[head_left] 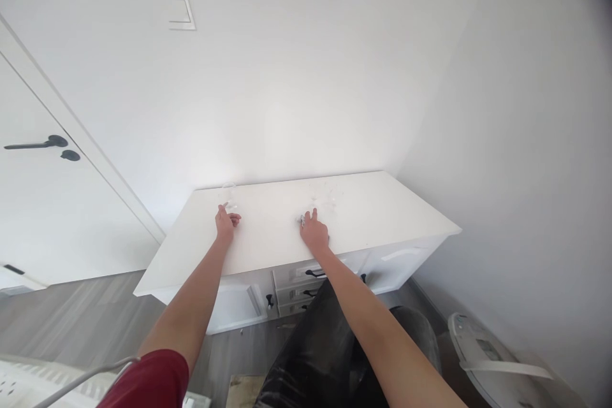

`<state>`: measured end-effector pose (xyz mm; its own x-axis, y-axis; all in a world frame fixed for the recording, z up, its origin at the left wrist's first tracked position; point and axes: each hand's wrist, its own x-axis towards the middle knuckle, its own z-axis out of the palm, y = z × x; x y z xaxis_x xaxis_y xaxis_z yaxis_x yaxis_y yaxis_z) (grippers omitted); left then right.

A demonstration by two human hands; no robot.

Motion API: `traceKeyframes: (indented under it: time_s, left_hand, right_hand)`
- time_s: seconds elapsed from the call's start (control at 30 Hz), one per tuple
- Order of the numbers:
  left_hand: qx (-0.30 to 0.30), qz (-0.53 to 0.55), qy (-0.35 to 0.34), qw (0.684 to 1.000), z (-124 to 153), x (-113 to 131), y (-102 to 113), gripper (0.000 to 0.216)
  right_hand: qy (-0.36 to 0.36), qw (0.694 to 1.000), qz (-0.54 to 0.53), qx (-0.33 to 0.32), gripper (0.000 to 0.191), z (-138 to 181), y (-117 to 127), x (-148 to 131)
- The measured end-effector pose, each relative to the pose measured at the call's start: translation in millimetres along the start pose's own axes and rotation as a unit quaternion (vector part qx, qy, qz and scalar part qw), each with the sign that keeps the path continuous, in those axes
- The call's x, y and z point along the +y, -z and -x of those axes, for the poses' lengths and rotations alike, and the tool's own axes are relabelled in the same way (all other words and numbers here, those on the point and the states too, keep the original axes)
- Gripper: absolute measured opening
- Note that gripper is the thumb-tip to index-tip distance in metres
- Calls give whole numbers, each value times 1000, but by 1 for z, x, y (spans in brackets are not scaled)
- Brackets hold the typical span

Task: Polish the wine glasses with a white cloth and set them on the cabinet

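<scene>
Head view: you are reaching both arms out over a white cabinet top (363, 210).
Your left hand (224, 223) is curling loosely at the base of a clear glass (228, 194) just beyond its fingertips; whether it is gripping is unclear. Your right hand (314, 233) is lying flat, fingers spread, touching a small clear object (302, 220). Both items are resting on the top, unlifted.

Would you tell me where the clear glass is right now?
In the head view, the clear glass stands on the white cabinet top, toward its left rear, just beyond the left hand.
</scene>
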<state>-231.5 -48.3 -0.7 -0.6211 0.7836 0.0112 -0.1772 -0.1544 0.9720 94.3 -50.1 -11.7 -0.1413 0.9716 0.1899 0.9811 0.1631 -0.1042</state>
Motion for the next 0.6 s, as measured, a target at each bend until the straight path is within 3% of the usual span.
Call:
traceKeyframes:
  time_s: [0.3, 0.5, 0.6]
  left_hand:
    - [-55, 10, -5, 998, 5, 10, 6, 61]
    - [-90, 27, -3, 996, 46, -1, -7, 52]
    - [-106, 18, -9, 994, 68, -14, -18, 42]
  right_hand:
    - [-16, 1000, -25, 1, 54, 0, 5, -4]
    - [-28, 996, -87, -10, 40, 3, 10, 0]
    - [-39, 990, -136, -16, 34, 1, 14, -15]
